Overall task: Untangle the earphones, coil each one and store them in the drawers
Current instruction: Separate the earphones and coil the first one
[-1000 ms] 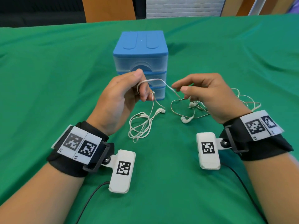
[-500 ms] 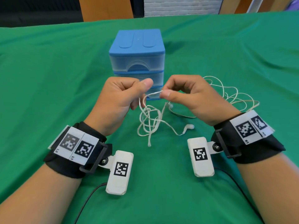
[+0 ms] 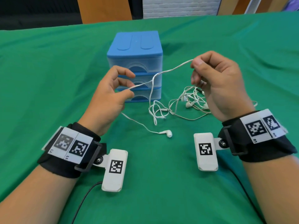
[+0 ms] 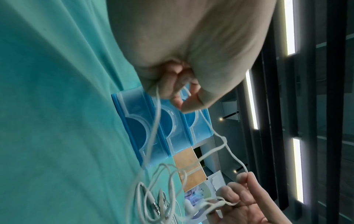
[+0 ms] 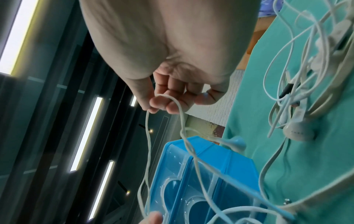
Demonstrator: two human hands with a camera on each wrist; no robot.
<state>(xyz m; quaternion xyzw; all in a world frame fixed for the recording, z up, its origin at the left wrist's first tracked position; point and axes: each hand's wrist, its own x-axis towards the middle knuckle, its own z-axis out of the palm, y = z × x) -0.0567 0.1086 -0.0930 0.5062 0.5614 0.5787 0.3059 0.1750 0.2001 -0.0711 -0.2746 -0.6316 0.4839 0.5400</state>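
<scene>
A white earphone cord [image 3: 163, 72] stretches taut between my two hands above the green cloth. My left hand [image 3: 127, 88] pinches one end of that stretch; the cord runs on under the palm to an earbud [image 3: 167, 133] lying on the cloth. My right hand [image 3: 195, 65], raised higher, pinches the other end between thumb and forefinger [image 5: 155, 104]. From the middle of the stretch a strand drops to a loose loop [image 3: 157, 110]. A tangled heap of white earphones [image 3: 192, 101] lies under the right hand. The blue drawer unit [image 3: 135, 44] stands behind, its three clear drawers closed.
Green cloth [image 3: 48, 78] covers the whole table. Wooden chair backs [image 3: 103, 8] and a white brick wall stand beyond the far edge. A black cable [image 3: 84, 199] trails from the left wrist camera toward me.
My hands, close together half a second ago, have drawn apart; the right rose and moved right, pulling the cord straight. The hanging bundle has dropped onto the cloth and one earbud now lies nearer me.
</scene>
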